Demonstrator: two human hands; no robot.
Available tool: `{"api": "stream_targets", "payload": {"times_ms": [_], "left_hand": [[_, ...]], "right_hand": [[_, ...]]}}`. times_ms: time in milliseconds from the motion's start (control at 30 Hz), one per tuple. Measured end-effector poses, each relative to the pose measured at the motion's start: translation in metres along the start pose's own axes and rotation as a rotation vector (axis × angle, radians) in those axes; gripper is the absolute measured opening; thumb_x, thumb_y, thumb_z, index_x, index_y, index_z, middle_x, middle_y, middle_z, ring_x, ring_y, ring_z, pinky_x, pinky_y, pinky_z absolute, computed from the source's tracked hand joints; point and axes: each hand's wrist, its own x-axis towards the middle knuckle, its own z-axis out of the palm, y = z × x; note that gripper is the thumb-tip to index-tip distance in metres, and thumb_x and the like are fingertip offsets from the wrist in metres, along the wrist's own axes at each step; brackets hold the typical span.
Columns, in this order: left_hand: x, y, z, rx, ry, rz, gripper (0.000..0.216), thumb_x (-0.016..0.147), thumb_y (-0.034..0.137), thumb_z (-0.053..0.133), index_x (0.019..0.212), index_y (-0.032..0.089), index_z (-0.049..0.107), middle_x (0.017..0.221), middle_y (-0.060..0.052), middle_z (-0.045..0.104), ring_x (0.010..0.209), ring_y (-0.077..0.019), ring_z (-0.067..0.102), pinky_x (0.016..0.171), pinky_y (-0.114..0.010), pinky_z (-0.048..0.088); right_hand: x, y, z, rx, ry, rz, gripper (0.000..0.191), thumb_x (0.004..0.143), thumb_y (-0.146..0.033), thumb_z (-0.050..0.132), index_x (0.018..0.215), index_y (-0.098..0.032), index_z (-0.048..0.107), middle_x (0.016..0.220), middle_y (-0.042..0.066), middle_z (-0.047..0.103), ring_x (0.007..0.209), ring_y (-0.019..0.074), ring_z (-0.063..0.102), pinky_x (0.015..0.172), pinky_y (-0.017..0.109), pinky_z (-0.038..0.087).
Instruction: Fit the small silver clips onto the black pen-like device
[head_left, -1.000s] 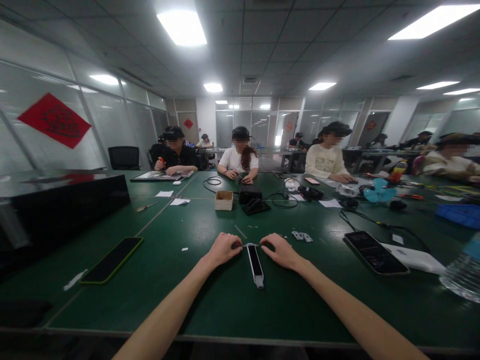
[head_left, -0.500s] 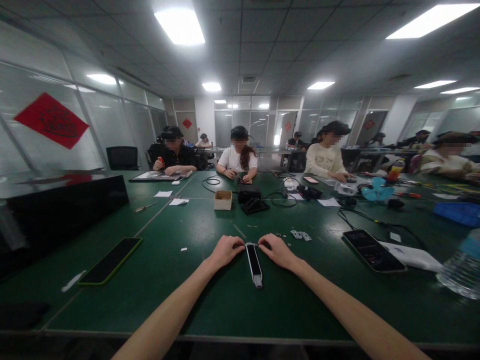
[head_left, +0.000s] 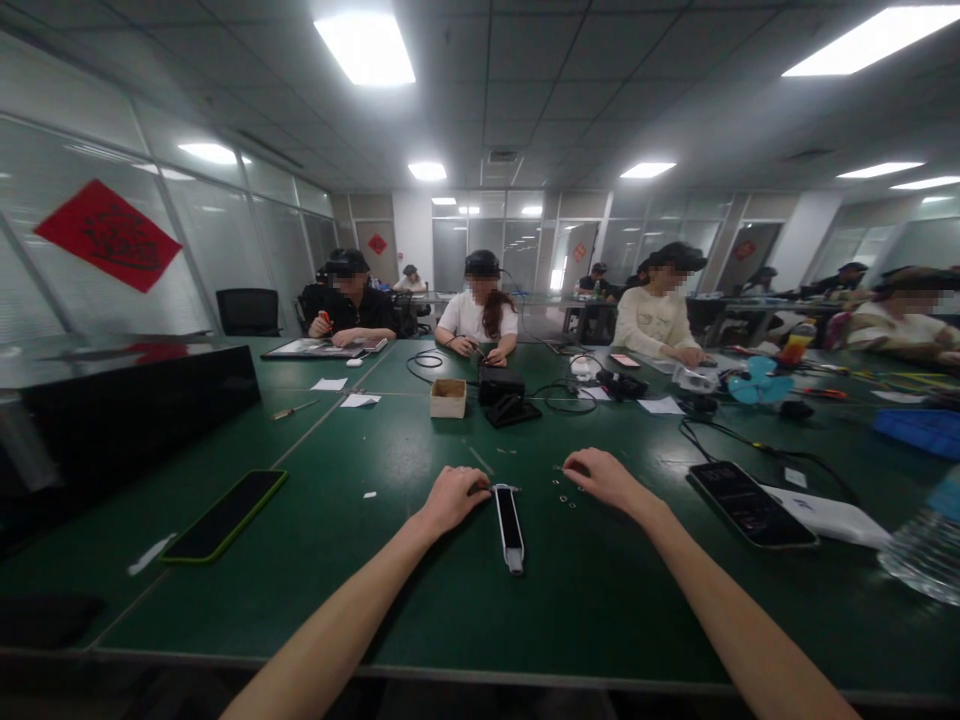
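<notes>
A narrow, white-rimmed piece with a black face lies lengthwise on the green table, with a thin crossbar at its far end. My left hand is closed in a pinch at the left end of that crossbar. To the right, my right hand is lowered to the table among several small metal rings. Its fingers are curled together, and whatever lies between the tips is too small to make out.
A green-edged phone lies left; another phone, a white power bank and a water bottle stand right. Ahead are a small open box, a black box and cables. Several people sit across the table.
My right hand has left the crossbar's right end and moved right to the small rings, covering the pale metal plates. My left hand stays at the crossbar.
</notes>
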Motion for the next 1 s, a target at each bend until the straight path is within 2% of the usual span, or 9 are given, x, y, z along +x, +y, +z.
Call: {"api": "stream_targets", "payload": {"times_ms": [100, 200, 533, 700, 833, 1000], "left_hand": [[0.0, 0.001, 0.0, 0.011, -0.006, -0.013, 0.013, 0.084, 0.031, 0.058, 0.092, 0.021, 0.062, 0.087, 0.001, 0.064, 0.079, -0.0161, 0.058, 0.075, -0.029, 0.037], [0.0, 0.001, 0.001, 0.019, -0.004, -0.021, 0.013, 0.084, 0.03, 0.059, 0.091, 0.02, 0.061, 0.085, 0.001, 0.064, 0.078, -0.0159, 0.058, 0.074, -0.029, 0.037], [0.0, 0.0, 0.002, 0.0, -0.007, -0.021, 0.014, 0.084, 0.032, 0.057, 0.093, 0.021, 0.06, 0.088, 0.001, 0.064, 0.079, -0.0158, 0.058, 0.075, -0.029, 0.038], [-0.001, -0.001, 0.003, -0.013, -0.006, -0.005, 0.015, 0.085, 0.032, 0.056, 0.093, 0.02, 0.06, 0.087, 0.001, 0.063, 0.079, -0.0157, 0.058, 0.076, -0.029, 0.038], [-0.001, -0.001, 0.003, -0.016, 0.007, 0.004, 0.014, 0.084, 0.031, 0.058, 0.092, 0.02, 0.06, 0.085, 0.002, 0.063, 0.076, -0.015, 0.058, 0.075, -0.029, 0.037], [-0.001, -0.001, 0.002, -0.012, 0.008, 0.0, 0.013, 0.083, 0.03, 0.059, 0.092, 0.021, 0.06, 0.086, 0.002, 0.064, 0.076, -0.0151, 0.058, 0.074, -0.029, 0.037]], "right_hand": [[-0.003, 0.008, -0.002, 0.017, -0.134, 0.013, 0.024, 0.082, -0.033, 0.05, 0.089, -0.018, 0.067, 0.089, 0.006, 0.066, 0.081, 0.0183, 0.058, 0.074, 0.029, 0.043], [-0.004, 0.009, 0.0, 0.046, -0.199, 0.004, 0.023, 0.08, -0.032, 0.052, 0.091, -0.02, 0.067, 0.091, 0.006, 0.066, 0.083, 0.018, 0.059, 0.075, 0.028, 0.044], [-0.005, -0.006, -0.004, 0.077, -0.294, -0.005, 0.023, 0.076, -0.026, 0.056, 0.095, -0.02, 0.068, 0.098, 0.006, 0.065, 0.087, 0.0179, 0.06, 0.077, 0.027, 0.045], [-0.008, -0.006, -0.009, 0.124, -0.276, 0.031, 0.018, 0.073, -0.026, 0.057, 0.085, -0.019, 0.069, 0.089, 0.005, 0.067, 0.081, 0.0176, 0.061, 0.072, 0.026, 0.045], [-0.01, -0.002, -0.01, 0.182, -0.332, 0.068, 0.018, 0.07, -0.031, 0.061, 0.08, -0.019, 0.069, 0.083, 0.004, 0.068, 0.076, 0.0175, 0.062, 0.066, 0.025, 0.046], [-0.009, -0.003, -0.007, 0.198, -0.36, 0.09, 0.016, 0.07, -0.028, 0.059, 0.079, -0.019, 0.069, 0.082, 0.003, 0.069, 0.075, 0.0167, 0.063, 0.065, 0.024, 0.046]]}}
